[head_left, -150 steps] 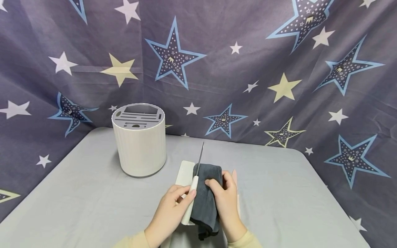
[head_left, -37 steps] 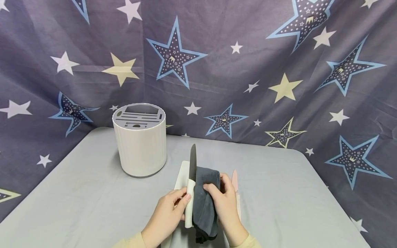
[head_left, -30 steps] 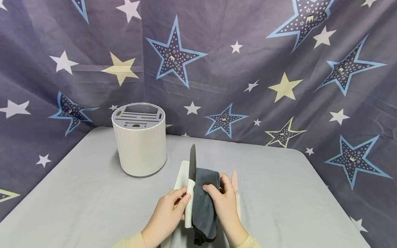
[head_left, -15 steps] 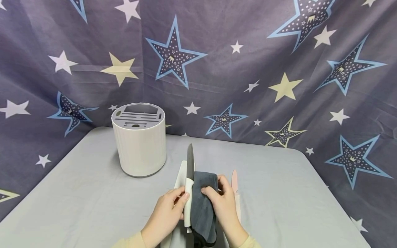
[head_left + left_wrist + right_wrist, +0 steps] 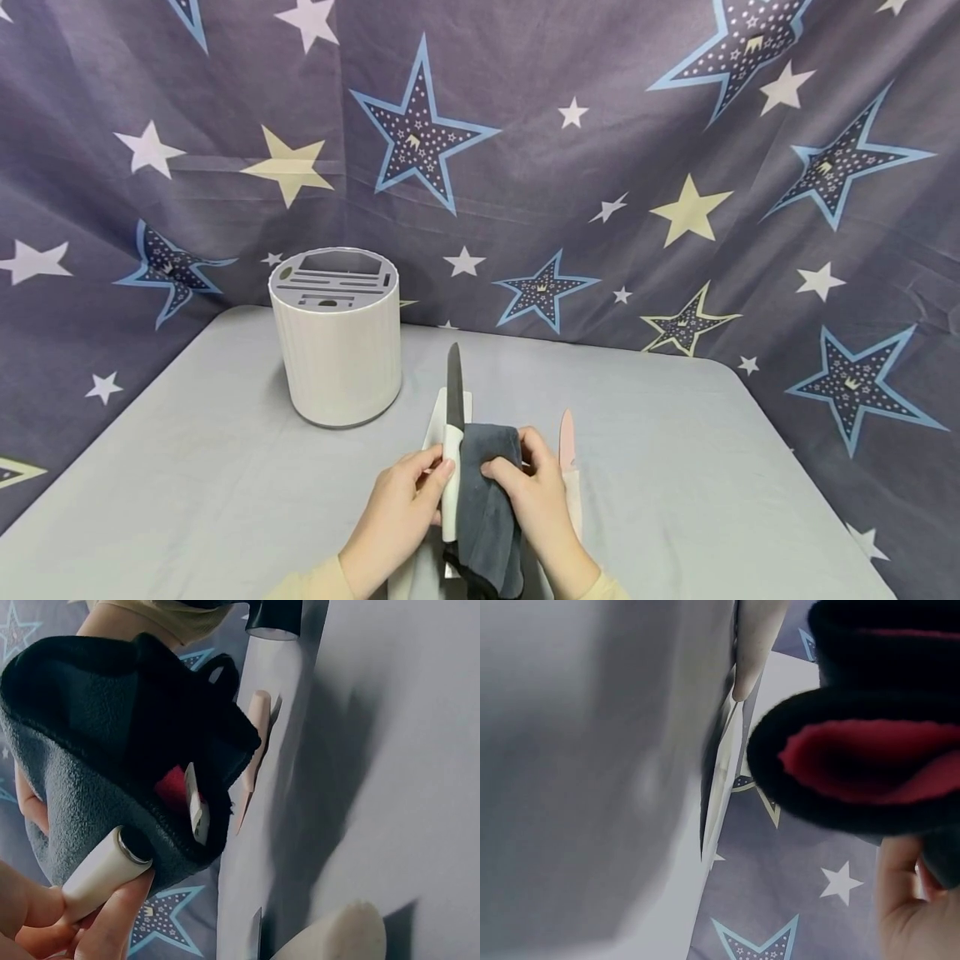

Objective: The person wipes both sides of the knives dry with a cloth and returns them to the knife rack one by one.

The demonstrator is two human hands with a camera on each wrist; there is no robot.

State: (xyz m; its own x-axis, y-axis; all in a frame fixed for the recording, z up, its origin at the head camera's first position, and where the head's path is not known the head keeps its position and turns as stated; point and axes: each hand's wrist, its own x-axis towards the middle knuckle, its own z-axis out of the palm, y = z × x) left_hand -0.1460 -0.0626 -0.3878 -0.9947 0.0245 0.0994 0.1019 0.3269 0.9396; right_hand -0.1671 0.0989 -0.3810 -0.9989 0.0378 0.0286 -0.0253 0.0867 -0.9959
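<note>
In the head view my left hand (image 5: 397,508) pinches the white handle of a kitchen knife (image 5: 452,467) between thumb and fingers. Its dark grey blade points away from me, apart from the table. My right hand (image 5: 543,504) grips a folded dark grey cloth (image 5: 487,508) that lies against the right side of the handle. A black edge runs around the cloth (image 5: 82,795) in the left wrist view, and red lining shows inside the folded cloth (image 5: 870,761) in the right wrist view. My right fingers are partly hidden behind the cloth.
A white round knife block (image 5: 337,350) with a grey slotted top stands at the back left. Beyond my right hand lies a small knife (image 5: 567,442) with a pink blade. A flat white piece (image 5: 437,421) shows behind the held knife. A star-patterned curtain (image 5: 525,167) hangs behind the table.
Since five seconds ago the knife has moved left and turned from edge-on to show its blade's side. The cloth has slid left and toward me. Both hands keep their holds.
</note>
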